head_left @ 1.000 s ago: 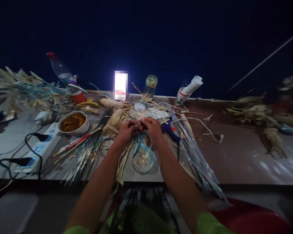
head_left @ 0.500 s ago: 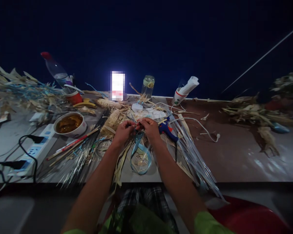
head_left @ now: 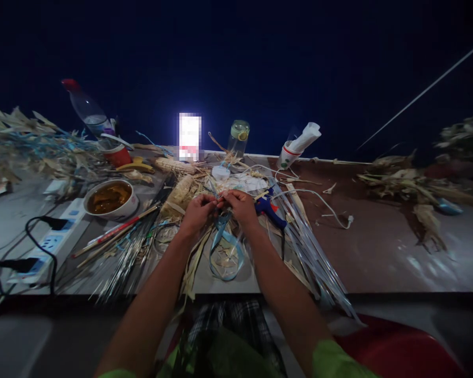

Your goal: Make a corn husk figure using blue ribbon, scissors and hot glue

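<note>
My left hand (head_left: 199,214) and right hand (head_left: 239,206) meet with fingertips almost touching, thumbs and forefingers pinching a small piece (head_left: 219,203) between them, too dim for me to name. The light-blue ribbon (head_left: 220,229) lies on the near side of my fingertips: it drops from just beneath them, its long axis running toward me, then opens into a loop on the table (head_left: 249,283) between my forearms. My right hand is slightly nearer to it; whether its upper end is in my pinch I can't tell. Just right of that hand rests a blue glue gun (head_left: 274,214), with long clear sticks (head_left: 319,249) slanting near and right past it. Left of my left hand lie a husk-coloured cob (head_left: 177,197) and thin metallic rods (head_left: 120,270); farther left, a bowl of brown liquid (head_left: 124,211) sits beside a power strip (head_left: 59,236).
</note>
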A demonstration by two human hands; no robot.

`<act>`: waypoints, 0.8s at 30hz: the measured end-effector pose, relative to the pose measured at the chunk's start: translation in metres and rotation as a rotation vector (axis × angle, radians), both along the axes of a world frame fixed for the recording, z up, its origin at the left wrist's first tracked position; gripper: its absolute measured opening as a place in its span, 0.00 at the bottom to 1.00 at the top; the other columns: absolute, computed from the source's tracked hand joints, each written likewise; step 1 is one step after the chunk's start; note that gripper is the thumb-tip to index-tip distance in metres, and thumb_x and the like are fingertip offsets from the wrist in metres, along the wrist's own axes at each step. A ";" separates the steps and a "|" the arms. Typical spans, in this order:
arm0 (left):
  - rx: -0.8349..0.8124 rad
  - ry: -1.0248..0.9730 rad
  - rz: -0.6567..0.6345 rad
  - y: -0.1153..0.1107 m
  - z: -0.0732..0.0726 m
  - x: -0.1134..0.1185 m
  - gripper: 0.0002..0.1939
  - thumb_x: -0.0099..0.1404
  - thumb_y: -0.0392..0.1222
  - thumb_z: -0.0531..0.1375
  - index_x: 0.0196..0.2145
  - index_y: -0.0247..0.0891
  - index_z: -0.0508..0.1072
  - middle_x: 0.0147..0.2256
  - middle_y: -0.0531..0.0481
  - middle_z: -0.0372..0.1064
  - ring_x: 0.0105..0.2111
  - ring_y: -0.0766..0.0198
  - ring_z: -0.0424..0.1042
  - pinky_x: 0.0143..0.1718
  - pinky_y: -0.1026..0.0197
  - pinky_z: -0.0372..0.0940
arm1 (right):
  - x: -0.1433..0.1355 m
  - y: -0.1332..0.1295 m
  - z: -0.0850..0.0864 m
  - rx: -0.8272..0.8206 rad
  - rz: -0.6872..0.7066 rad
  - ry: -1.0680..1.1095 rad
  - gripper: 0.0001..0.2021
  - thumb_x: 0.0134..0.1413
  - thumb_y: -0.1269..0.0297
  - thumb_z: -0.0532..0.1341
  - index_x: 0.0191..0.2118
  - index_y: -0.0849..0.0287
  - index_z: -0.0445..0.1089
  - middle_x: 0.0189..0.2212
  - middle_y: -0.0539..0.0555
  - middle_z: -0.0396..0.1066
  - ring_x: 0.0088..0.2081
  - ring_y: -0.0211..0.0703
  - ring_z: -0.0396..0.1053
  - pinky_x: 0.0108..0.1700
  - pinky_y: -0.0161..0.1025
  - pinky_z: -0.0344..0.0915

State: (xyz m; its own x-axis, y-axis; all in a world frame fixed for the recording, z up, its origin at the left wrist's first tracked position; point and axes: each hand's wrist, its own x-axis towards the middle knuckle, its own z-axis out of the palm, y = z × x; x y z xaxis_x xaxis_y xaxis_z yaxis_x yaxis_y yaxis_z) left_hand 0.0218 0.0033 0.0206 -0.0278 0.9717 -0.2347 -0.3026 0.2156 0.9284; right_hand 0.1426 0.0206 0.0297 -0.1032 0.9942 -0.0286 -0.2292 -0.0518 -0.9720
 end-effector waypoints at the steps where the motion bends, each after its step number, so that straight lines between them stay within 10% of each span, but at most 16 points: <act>1: -0.003 0.003 -0.001 0.000 0.000 0.000 0.12 0.46 0.39 0.64 0.27 0.36 0.64 0.17 0.58 0.63 0.15 0.73 0.60 0.17 0.70 0.51 | 0.000 0.000 -0.001 -0.005 0.006 -0.004 0.10 0.42 0.58 0.61 0.26 0.61 0.71 0.20 0.49 0.70 0.20 0.36 0.67 0.28 0.35 0.65; 24: -0.021 0.004 0.065 0.002 -0.001 0.000 0.11 0.45 0.37 0.63 0.27 0.35 0.65 0.17 0.57 0.63 0.15 0.73 0.60 0.17 0.69 0.53 | 0.001 0.003 -0.012 -0.061 0.093 0.096 0.08 0.41 0.61 0.61 0.27 0.60 0.66 0.22 0.48 0.72 0.22 0.34 0.69 0.29 0.33 0.65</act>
